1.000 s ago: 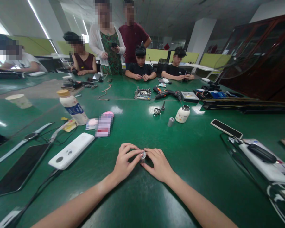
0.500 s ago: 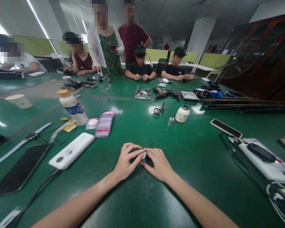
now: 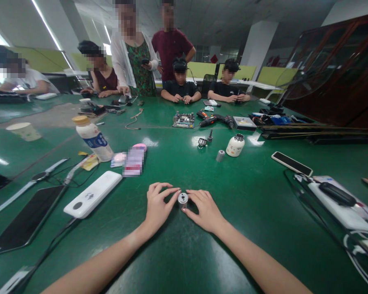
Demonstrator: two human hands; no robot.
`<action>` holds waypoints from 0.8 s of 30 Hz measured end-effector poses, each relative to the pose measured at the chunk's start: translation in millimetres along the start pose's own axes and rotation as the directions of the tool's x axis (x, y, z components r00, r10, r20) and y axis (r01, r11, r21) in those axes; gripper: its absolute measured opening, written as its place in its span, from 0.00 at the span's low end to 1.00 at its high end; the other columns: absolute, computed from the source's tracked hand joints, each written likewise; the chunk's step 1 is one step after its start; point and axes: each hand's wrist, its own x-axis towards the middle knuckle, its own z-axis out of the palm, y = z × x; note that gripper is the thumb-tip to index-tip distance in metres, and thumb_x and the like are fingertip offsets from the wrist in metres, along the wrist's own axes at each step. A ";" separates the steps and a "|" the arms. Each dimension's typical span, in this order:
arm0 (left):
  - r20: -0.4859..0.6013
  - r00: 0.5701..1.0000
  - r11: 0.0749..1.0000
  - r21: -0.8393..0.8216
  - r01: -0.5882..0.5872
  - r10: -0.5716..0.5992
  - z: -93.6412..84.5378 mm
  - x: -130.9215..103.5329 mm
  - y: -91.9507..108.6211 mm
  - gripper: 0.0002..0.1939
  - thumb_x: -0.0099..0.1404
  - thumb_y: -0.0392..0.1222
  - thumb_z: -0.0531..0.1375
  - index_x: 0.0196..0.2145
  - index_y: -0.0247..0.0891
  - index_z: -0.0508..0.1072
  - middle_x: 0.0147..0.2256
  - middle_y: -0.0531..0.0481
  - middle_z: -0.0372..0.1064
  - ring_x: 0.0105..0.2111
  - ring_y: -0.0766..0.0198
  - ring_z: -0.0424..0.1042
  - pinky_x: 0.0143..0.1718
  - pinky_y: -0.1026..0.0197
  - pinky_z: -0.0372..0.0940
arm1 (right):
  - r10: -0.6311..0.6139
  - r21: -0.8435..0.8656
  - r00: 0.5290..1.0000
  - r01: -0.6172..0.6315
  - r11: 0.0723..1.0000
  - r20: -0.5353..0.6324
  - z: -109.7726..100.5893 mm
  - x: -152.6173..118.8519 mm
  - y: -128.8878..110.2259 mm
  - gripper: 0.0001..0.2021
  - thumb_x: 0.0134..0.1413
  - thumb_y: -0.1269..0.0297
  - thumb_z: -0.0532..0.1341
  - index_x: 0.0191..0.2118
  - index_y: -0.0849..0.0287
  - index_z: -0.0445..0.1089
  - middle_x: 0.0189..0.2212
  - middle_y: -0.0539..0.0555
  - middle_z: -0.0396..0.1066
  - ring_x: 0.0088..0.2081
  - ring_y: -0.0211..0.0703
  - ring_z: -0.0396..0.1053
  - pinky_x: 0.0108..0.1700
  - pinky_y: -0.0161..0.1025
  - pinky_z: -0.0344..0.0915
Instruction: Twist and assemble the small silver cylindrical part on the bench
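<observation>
A small silver metal cylinder (image 3: 182, 200) stands upright on the green table, its round top with a dark central hole facing up. My right hand (image 3: 207, 210) curls around its right side, thumb low at the front and index fingertip by the far rim. On the other side, my left hand (image 3: 161, 206) has thumb and index fingertips close together at the upper left rim. A similar metal cylinder (image 3: 220, 155) stands farther off, beside a cream-coloured bottle (image 3: 235, 145) without a lid.
A white power bank (image 3: 93, 194), a dark tablet (image 3: 27, 216) and a milk bottle (image 3: 95, 139) lie or stand left. A phone (image 3: 291, 163) and cables are right. Farther back are a circuit board (image 3: 183, 120), power drills (image 3: 214, 119) and several people around the table.
My left hand has shifted left and its fingers have drawn off the cylinder's top, which now shows. The cylinder sits slightly farther left. My right hand has barely moved.
</observation>
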 end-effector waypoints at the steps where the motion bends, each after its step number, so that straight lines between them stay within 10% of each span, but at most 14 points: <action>1: 0.050 0.998 0.999 0.038 0.030 -0.032 1.1 -0.4 -1.2 0.05 0.61 0.44 0.65 0.34 0.49 0.82 0.39 0.47 0.74 0.44 0.50 0.63 0.45 0.46 0.61 | 0.000 -0.004 1.000 0.000 1.000 0.001 0.2 0.0 0.4 0.15 0.57 0.61 0.63 0.49 0.57 0.69 0.53 0.58 0.70 0.52 0.52 0.66 0.54 0.51 0.60; 13: 0.159 0.985 0.991 0.120 0.053 -0.071 4.4 -2.1 -5.3 0.06 0.60 0.43 0.65 0.36 0.52 0.81 0.44 0.46 0.73 0.47 0.46 0.61 0.44 0.43 0.61 | 0.001 0.009 1.000 -0.001 1.000 0.000 1.4 -0.2 2.4 0.15 0.58 0.60 0.63 0.50 0.56 0.69 0.53 0.58 0.70 0.53 0.51 0.66 0.54 0.51 0.60; 19: -0.065 0.992 0.987 -0.113 -0.117 0.111 -2.8 2.1 3.9 0.07 0.64 0.44 0.62 0.37 0.45 0.80 0.36 0.48 0.74 0.42 0.55 0.65 0.47 0.49 0.62 | 0.000 0.018 1.000 0.000 1.000 -0.006 1.1 -0.5 1.7 0.15 0.58 0.60 0.63 0.50 0.57 0.69 0.53 0.58 0.70 0.53 0.52 0.66 0.54 0.52 0.60; 24: -0.051 0.961 0.938 -0.211 -0.276 0.271 -7.2 2.3 12.3 0.04 0.63 0.41 0.64 0.36 0.45 0.79 0.34 0.50 0.74 0.41 0.58 0.67 0.45 0.53 0.64 | 0.003 0.005 1.000 -0.003 1.000 -0.009 2.0 -0.4 1.8 0.16 0.58 0.59 0.63 0.51 0.57 0.69 0.53 0.58 0.70 0.53 0.51 0.66 0.55 0.51 0.60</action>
